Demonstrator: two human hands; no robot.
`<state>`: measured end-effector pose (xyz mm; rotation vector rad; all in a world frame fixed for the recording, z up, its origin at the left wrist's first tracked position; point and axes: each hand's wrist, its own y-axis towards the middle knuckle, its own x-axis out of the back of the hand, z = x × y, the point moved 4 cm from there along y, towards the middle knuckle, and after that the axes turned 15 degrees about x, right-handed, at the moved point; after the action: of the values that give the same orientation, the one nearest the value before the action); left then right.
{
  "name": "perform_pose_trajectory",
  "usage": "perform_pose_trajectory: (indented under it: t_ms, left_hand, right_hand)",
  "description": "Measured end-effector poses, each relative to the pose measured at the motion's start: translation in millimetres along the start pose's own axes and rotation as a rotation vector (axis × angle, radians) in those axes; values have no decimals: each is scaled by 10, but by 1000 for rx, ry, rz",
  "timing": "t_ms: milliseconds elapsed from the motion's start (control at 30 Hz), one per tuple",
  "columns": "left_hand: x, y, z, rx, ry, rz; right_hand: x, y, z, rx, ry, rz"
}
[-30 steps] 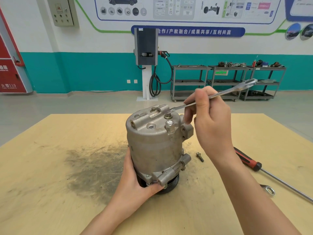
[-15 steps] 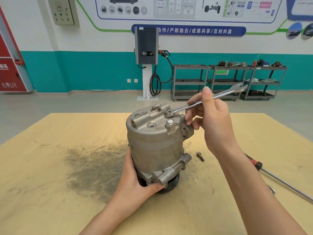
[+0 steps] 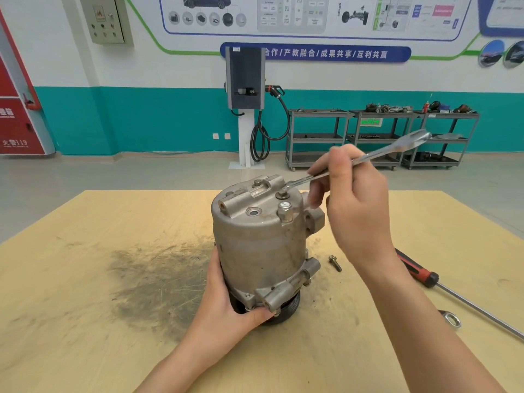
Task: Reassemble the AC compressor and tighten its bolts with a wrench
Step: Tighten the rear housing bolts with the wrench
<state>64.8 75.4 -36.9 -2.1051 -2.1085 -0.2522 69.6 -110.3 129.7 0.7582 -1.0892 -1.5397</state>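
A grey metal AC compressor [image 3: 261, 242] stands upright on its black pulley in the middle of the wooden table [image 3: 85, 279]. My left hand [image 3: 229, 307] grips its lower left side and base. My right hand [image 3: 354, 205] pinches the shaft of a silver wrench [image 3: 377, 154]. The wrench's near end lies at a bolt [image 3: 282, 195] on the compressor's top, and its open end points up and right. A second bolt head [image 3: 285, 207] stands nearer me on the top. One loose bolt [image 3: 335, 263] lies on the table to the right of the compressor.
A red-and-black screwdriver [image 3: 419, 273] with a long shaft lies at the table's right side, and a ring wrench end [image 3: 452, 319] shows beside my right forearm. A dark grease smear [image 3: 158, 279] covers the table left of the compressor. Metal carts stand by the far wall.
The wrench's free end swung left and down, then back right and up over the bolt. My left hand and the compressor stayed put.
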Motion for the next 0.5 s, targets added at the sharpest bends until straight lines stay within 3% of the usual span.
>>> perform_pose_trajectory:
  t_ms: [133, 267, 400, 500]
  left_hand:
    - [-4, -9, -1, -7, 2, 0]
    - [0, -23, -25, -4, 4, 4]
    - [2, -13, -11, 6, 8, 1]
    - [9, 1, 5, 2, 15, -10]
  right_hand:
    - [46, -3, -215, -293, 282, -60]
    - [60, -28, -356, -452, 402, -79]
    - [51, -23, -332, -385, 316, -57]
    - [18, -22, -158, -140, 118, -29]
